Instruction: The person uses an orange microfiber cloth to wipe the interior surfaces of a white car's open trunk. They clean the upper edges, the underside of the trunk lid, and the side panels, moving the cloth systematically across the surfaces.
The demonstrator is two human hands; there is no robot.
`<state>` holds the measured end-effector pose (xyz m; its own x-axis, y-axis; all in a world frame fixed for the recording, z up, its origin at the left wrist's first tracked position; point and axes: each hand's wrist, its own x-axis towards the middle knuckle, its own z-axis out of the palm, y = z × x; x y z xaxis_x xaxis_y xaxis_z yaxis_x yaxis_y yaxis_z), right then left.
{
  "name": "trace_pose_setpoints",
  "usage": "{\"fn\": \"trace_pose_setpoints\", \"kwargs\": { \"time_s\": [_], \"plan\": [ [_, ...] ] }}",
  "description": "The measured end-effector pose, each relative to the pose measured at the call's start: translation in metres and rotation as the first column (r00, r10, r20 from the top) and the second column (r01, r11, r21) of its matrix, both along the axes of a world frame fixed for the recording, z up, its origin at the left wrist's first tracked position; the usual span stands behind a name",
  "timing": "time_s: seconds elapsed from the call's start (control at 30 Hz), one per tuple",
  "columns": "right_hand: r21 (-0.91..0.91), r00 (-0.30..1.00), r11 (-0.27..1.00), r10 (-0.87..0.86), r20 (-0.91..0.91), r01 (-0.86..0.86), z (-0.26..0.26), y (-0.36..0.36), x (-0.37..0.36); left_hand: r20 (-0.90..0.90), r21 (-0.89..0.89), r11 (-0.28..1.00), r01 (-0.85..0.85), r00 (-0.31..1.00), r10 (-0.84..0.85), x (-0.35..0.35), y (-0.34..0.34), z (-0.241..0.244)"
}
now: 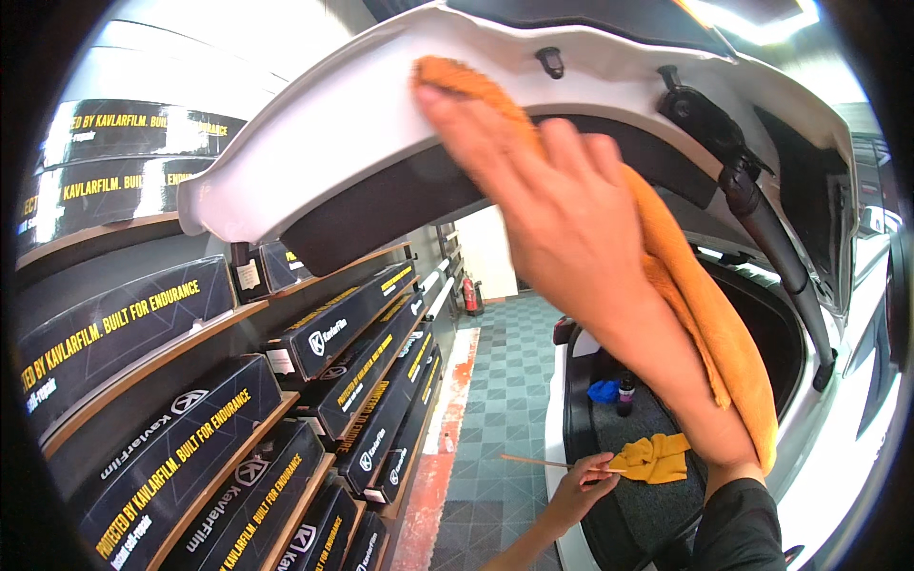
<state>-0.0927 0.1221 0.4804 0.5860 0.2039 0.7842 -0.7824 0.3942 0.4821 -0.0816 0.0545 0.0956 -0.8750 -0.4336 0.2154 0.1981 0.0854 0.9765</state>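
Note:
My right hand (564, 207) holds an orange microfiber cloth (703, 300) against the painted inner face of a raised white car tailgate (371, 114). The cloth runs under the fingers, and its loose length hangs along my forearm. Lower down, my left hand (582, 485) pinches a thin wooden stick (532, 460) between thumb and fingers, above the edge of the open trunk. Just beyond that hand, a yellow cloth (651, 458) lies crumpled on the dark trunk carpet (643, 514).
A dark bottle (625, 401) and a blue cloth (603, 391) sit deeper in the trunk. The tailgate's black strut (767, 228) slopes down at right. Shelves of long black boxes (350, 321) line the left wall. A red fire extinguisher (469, 294) stands beyond the tiled floor (500, 371).

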Motion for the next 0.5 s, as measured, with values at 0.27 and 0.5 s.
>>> {"fn": "trace_pose_setpoints", "kwargs": {
  "time_s": [0.27,0.5],
  "plan": [
    [-0.099,0.999,0.994,0.047,0.017,-0.045,0.009,-0.008,0.022,0.065,0.03,0.996,-0.09,0.994,0.088,0.032,-0.017,-0.015],
    [-0.16,0.999,0.986,0.045,-0.025,-0.048,0.014,-0.027,0.031,0.042,0.062,0.988,-0.145,0.989,0.142,0.053,-0.019,-0.017]
  ]
}}
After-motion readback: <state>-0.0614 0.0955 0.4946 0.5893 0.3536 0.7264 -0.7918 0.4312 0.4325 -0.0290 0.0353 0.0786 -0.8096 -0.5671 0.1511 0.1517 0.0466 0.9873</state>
